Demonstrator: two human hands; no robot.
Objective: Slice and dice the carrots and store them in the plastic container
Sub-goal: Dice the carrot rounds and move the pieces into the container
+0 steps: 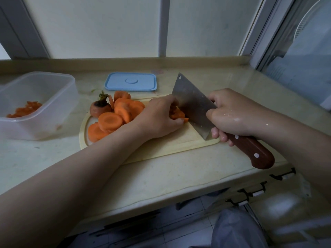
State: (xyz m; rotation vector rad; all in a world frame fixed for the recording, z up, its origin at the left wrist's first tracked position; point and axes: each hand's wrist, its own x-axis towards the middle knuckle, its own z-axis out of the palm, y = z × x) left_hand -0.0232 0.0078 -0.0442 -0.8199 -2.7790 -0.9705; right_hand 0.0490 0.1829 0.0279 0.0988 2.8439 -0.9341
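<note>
A pale cutting board (161, 149) lies on the counter. My left hand (159, 117) curls over a small stack of carrot pieces (178, 114) and holds them down. My right hand (234, 115) grips the brown handle of a cleaver (193, 102), whose blade stands edge-down against those pieces. Several thick carrot rounds (111, 120) and a carrot top with its stem (100, 108) are heaped at the board's left end. The clear plastic container (59, 97) at the far left holds diced carrot (25, 109).
A blue lid (130, 81) lies flat behind the board near the window ledge. The counter's front edge runs below my forearms, with hooks (250, 194) hanging under it. A window frame rises at the back and right.
</note>
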